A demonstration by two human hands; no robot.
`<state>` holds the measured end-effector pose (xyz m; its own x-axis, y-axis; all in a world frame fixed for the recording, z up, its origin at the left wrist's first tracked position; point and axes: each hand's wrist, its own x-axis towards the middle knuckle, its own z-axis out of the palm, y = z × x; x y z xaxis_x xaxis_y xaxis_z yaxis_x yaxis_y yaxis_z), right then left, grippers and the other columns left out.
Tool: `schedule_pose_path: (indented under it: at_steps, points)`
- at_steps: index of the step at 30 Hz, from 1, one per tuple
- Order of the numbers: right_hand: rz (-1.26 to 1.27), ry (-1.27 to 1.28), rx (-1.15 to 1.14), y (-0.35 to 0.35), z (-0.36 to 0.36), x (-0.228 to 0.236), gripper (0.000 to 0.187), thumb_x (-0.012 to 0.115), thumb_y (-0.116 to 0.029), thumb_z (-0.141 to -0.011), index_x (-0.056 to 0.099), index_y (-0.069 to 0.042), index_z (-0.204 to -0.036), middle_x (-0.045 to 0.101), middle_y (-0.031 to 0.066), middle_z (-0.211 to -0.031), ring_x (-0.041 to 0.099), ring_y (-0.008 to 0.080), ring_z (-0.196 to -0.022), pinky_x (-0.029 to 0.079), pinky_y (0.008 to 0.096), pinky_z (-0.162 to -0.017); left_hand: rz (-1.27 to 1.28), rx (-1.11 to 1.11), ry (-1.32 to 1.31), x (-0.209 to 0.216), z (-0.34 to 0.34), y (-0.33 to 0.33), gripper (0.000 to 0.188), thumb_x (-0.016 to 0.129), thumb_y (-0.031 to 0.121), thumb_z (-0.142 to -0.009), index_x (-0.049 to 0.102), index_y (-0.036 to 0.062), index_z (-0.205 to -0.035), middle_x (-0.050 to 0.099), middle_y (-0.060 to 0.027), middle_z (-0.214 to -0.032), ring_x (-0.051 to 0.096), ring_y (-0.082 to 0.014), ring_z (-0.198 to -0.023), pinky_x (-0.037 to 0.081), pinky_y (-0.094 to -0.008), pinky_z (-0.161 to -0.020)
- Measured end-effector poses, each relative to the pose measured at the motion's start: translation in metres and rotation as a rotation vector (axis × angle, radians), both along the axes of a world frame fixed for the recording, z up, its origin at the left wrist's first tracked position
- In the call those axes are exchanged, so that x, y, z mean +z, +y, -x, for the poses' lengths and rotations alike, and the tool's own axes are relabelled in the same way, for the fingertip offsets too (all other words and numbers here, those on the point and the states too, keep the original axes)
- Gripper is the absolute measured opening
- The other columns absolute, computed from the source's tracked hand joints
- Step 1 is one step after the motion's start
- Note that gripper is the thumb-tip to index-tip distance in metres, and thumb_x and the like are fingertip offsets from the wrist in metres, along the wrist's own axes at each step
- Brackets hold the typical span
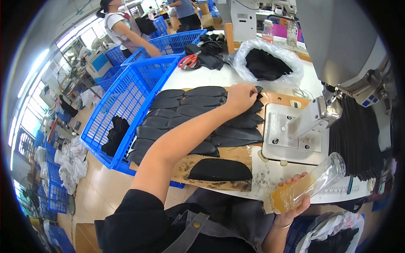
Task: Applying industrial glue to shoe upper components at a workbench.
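My left hand (240,97) reaches across the worktable and rests, fingers curled, on a spread of overlapping black curved fabric pieces (177,114) laid on a wooden board (219,185). One single black piece (219,170) lies alone on the board's near end. My right hand (293,208) holds a clear plastic bottle (310,183) with yellowish liquid in its lower part, tilted with its neck toward the upper right, over the table's near edge.
A sewing machine (337,55) with its metal plate (291,135) stands at right. A blue plastic crate (122,109) holding black pieces sits at left. A clear bag of black pieces (268,63), red-handled scissors (188,61) and other people lie beyond.
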<state>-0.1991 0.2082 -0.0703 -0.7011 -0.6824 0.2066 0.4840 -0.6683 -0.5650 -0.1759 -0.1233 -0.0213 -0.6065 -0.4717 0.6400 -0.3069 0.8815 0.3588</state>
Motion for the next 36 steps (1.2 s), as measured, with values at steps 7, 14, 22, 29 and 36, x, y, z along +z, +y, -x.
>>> schedule_pose_path:
  at_steps: [7,14,22,29,36]
  points:
    - [0.026,0.022,0.014,0.002,0.002,-0.002,0.066,0.056,-0.044,-0.079,0.030,-0.009,-0.128,0.044,0.0081,-0.106,0.049,0.0233,-0.097,0.046,0.0407,-0.084,-0.090,-0.063,-0.071,0.000,-0.004,-0.006,0.016,0.072,0.022,-0.070,0.069,0.0073,-0.077,0.066,-0.0090,-0.073,0.063,-0.0235,-0.067,0.048,-0.0334,-0.064]
    - [0.024,0.036,0.010,0.000,0.003,-0.005,0.066,0.056,-0.045,-0.079,0.031,-0.010,-0.129,0.045,0.0070,-0.107,0.049,0.0226,-0.097,0.044,0.0414,-0.085,-0.207,-0.018,-0.065,0.000,-0.007,-0.009,0.020,0.074,0.023,-0.067,0.068,0.0065,-0.077,0.064,-0.0092,-0.069,0.063,-0.0237,-0.068,0.048,-0.0341,-0.064]
    - [0.093,0.086,0.049,0.000,0.004,-0.007,0.060,0.053,-0.040,-0.084,0.032,-0.007,-0.130,0.046,0.0070,-0.109,0.049,0.0216,-0.100,0.045,0.0416,-0.085,0.048,-0.102,-0.089,-0.015,-0.011,-0.023,0.013,0.065,0.019,-0.075,0.069,0.0104,-0.085,0.060,-0.0078,-0.075,0.059,-0.0258,-0.078,0.046,-0.0372,-0.068]
    - [0.074,0.085,0.036,0.001,0.005,-0.007,0.059,0.052,-0.040,-0.085,0.032,-0.008,-0.130,0.046,0.0064,-0.109,0.049,0.0215,-0.101,0.046,0.0424,-0.085,0.548,0.027,-0.326,-0.009,-0.016,-0.016,0.011,0.063,0.019,-0.076,0.065,0.0095,-0.073,0.059,-0.0053,-0.076,0.057,-0.0224,-0.078,0.041,-0.0347,-0.068]
    - [0.093,0.089,0.050,0.001,0.006,-0.011,0.059,0.052,-0.042,-0.086,0.033,-0.008,-0.130,0.047,0.0068,-0.112,0.050,0.0212,-0.101,0.046,0.0426,-0.087,0.141,-0.186,-0.245,0.043,-0.068,0.042,0.020,0.065,0.023,-0.077,0.056,0.0068,-0.071,0.057,-0.0076,-0.075,0.056,-0.0281,-0.073,0.041,-0.0385,-0.065]
